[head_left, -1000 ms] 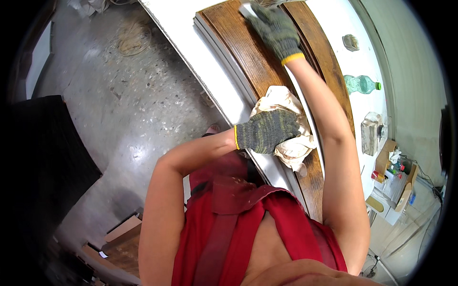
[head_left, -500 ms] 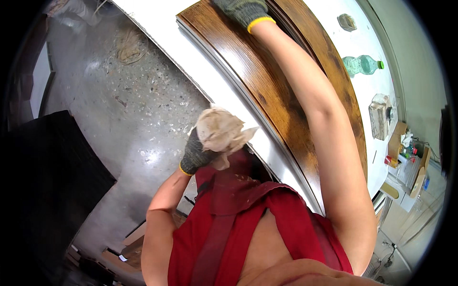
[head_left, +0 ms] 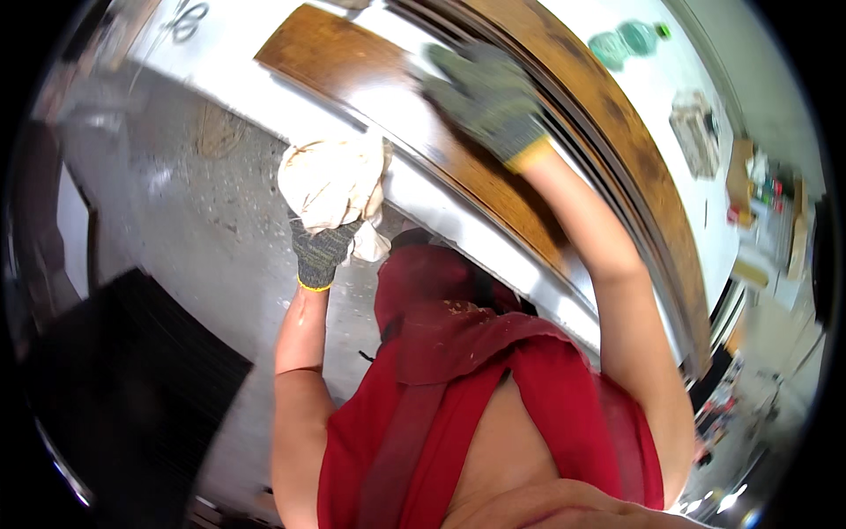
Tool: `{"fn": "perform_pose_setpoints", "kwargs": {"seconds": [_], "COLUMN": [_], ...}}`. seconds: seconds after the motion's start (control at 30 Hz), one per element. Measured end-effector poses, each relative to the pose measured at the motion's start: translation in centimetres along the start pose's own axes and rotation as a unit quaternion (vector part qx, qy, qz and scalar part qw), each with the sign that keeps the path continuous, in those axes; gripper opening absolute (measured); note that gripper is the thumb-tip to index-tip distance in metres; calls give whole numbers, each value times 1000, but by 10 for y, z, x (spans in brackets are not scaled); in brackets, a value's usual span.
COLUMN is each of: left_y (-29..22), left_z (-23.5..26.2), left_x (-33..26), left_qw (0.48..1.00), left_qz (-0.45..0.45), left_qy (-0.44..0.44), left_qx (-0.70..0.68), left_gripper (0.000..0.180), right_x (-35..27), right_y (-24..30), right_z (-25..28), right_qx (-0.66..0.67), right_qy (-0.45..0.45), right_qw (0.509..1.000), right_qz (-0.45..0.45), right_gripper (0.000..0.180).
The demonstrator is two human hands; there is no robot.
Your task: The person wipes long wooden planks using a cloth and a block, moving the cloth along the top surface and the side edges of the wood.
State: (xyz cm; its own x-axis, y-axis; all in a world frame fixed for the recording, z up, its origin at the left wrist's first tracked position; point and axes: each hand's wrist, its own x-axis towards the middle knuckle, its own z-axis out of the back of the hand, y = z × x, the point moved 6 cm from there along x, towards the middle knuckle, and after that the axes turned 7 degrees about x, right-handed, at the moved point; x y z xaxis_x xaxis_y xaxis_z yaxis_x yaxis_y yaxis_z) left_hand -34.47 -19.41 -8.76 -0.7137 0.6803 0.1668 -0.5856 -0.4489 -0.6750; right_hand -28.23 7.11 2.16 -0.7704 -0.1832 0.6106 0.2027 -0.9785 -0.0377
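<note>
The left hand (head_left: 320,245) clutches a cloth (head_left: 330,181). A brown board (head_left: 339,57) lies under the half-spread right hand (head_left: 489,104), grip unclear.

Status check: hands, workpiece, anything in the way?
Left hand gripping cream cloth off the table edge. Right hand at brown panel, blurred, contact unclear. Second brown board alongside; green bottle beyond, clear of both hands.
</note>
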Motion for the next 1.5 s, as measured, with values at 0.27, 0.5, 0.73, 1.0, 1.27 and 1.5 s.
{"fn": "perform_pose_setpoints", "kwargs": {"seconds": [0.27,0.5,0.73,1.0,1.27,1.5], "left_y": [-50,-63,-78,-109,-163,-258], "left_z": [16,28,-39,-66,-83,-166], "left_x": [43,42,82,104,104,41], "left_qw": [996,985,979,979,916,911], "left_qz": [44,106,-18,-134,-20,-183], "left_qy": [-48,32,139,147,269,339], "left_qx": [-63,-134,-146,-48,-298,-144], "left_gripper": [38,58,87,95,85,90], "right_x": [7,-174,-154,-176,-364,-277], "right_y": [10,64,81,73,99,78], "right_z": [-7,180,155,151,306,225], "right_qx": [42,-125,-176,-199,-321,-148], "right_qy": [-13,104,29,70,104,61], "right_qw": [966,862,926,848,600,715], "right_qz": [-254,-480,-334,-486,-726,-680], "right_gripper": [33,40,34,35,46,43]}}
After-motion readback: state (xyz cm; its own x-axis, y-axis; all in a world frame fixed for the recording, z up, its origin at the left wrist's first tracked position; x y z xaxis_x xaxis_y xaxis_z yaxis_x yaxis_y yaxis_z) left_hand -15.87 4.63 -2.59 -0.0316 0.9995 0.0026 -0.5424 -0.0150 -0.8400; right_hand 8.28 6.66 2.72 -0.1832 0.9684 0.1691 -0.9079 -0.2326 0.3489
